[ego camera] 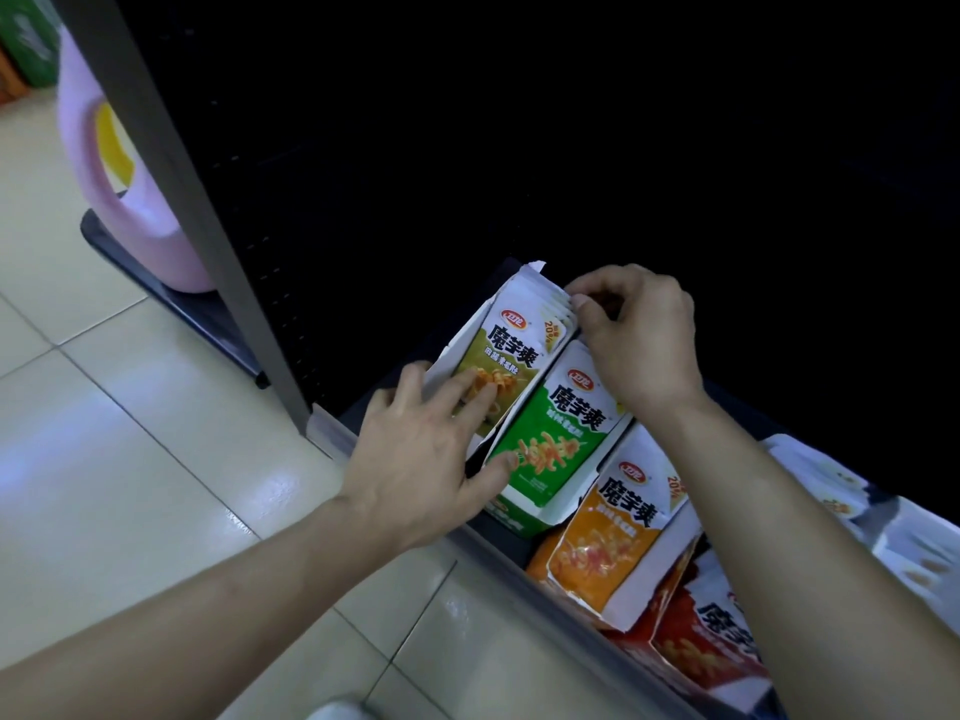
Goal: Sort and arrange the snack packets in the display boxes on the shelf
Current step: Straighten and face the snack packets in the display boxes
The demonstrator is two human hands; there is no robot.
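Note:
Several display boxes of snack packets stand in a row on the low dark shelf. The leftmost box holds olive-green packets. Beside it stand the bright-green packets, then the orange packets and red packets. My left hand lies with straight fingers on the front of the olive-green packets, its thumb on the bright-green packet. My right hand pinches the top edges of the olive-green packets between thumb and curled fingers.
A grey shelf upright rises at the left of the boxes. Behind it a pink detergent jug stands on another low shelf base. White packets lie at the far right. Pale floor tiles fill the left.

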